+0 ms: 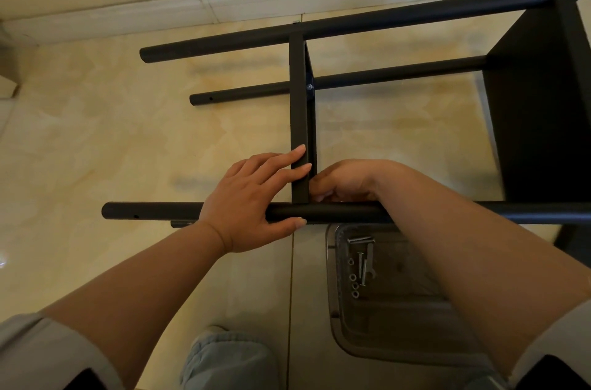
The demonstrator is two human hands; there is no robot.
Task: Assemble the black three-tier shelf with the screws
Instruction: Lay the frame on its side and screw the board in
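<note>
Head view shows your left hand (252,198) draped over the near pole (153,211) of the black shelf (540,102) lying on the floor (96,140), fingers straight against the middle panel (299,95), thumb under the pole; your right hand (345,180) curls behind that joint, its hold hidden; screws (361,265) lie in a clear tray (399,325) below.

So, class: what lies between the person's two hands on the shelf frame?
In the head view, the black middle shelf panel stands edge-on between the left hand and the right hand, where it meets the near leg tube.
</note>
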